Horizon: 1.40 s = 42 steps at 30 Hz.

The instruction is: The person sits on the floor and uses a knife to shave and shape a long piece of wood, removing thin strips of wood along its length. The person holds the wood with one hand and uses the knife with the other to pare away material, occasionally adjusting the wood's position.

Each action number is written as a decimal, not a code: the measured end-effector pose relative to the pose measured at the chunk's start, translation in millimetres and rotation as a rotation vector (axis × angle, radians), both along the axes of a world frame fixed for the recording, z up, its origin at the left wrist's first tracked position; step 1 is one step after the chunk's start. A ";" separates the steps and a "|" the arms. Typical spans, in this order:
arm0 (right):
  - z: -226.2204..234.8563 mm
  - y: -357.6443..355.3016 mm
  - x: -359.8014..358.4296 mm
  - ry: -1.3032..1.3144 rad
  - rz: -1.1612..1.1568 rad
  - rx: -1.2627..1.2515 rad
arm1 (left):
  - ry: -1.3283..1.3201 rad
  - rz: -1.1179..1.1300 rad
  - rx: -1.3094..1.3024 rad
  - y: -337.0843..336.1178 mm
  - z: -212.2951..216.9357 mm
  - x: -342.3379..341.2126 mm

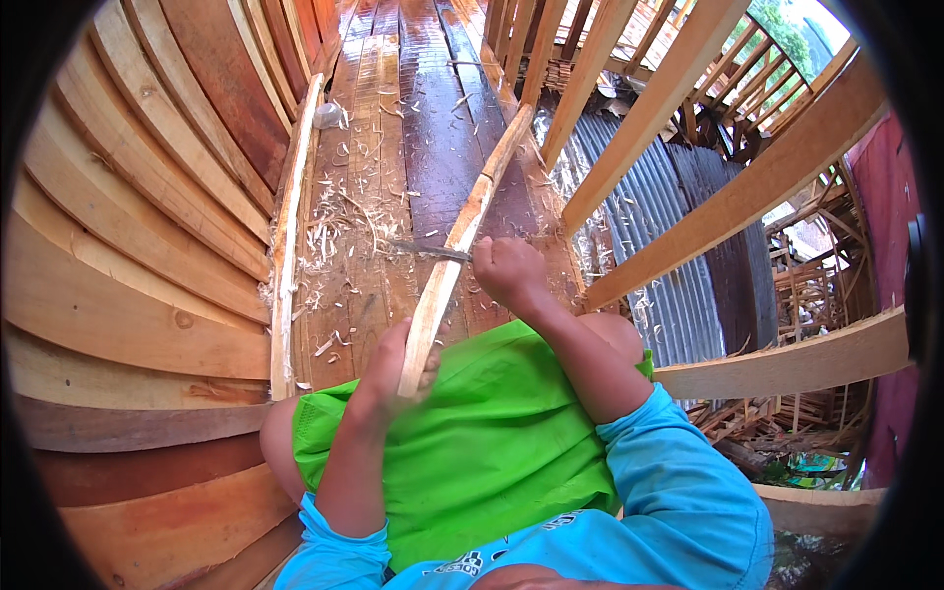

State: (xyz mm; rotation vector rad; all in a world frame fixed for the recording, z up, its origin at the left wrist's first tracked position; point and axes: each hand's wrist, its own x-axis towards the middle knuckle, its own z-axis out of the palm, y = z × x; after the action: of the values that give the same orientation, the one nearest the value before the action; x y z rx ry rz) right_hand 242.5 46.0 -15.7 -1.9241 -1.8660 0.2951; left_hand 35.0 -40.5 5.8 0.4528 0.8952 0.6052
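Observation:
A long, pale wooden stick (454, 258) slants from near my lap up toward the railing side, its far part still brown and rough. Around its near end my left hand (391, 362) is closed. In my right hand (508, 268) is the handle of a knife (426, 250), whose handle is mostly hidden by the fingers. The knife's blade lies across the stick about midway along it, pointing left. The near half of the stick looks freshly bared and light.
Wood shavings (329, 246) litter the plank floor (442, 147). Another peeled stick (284, 285) lies along the left plank wall (147, 285). A crumpled clear plastic piece (329, 116) sits farther off. On the right, railing slats (654, 108) stand before corrugated metal roofing (664, 221).

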 end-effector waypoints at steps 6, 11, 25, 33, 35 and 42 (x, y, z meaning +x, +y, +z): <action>26.0 -13.8 -24.0 -0.038 0.037 -0.213 | -0.058 0.021 -0.054 7.0 -0.7 -6.0; -4.7 4.7 -7.1 -0.095 -0.026 0.010 | -0.102 -0.032 -0.036 9.1 -17.3 -9.8; -2.0 -2.5 -16.5 -0.211 0.164 -0.026 | -0.115 -0.003 -0.066 15.4 -17.9 -15.9; -22.9 3.8 -9.8 -0.116 0.135 0.104 | -0.129 -0.025 -0.074 14.3 -12.2 -10.8; -20.2 17.4 0.9 -0.057 0.028 -0.051 | -0.200 -0.006 -0.148 13.2 -14.7 -14.4; -7.7 28.3 2.9 -0.059 0.089 0.036 | -0.192 0.048 -0.120 14.7 -10.8 -12.1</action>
State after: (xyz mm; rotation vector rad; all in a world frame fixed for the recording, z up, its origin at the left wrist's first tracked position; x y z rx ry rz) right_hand 245.4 74.2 -23.3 -1.8477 -1.9847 0.2333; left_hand 22.9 -25.8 -5.0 0.2612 0.7558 0.6237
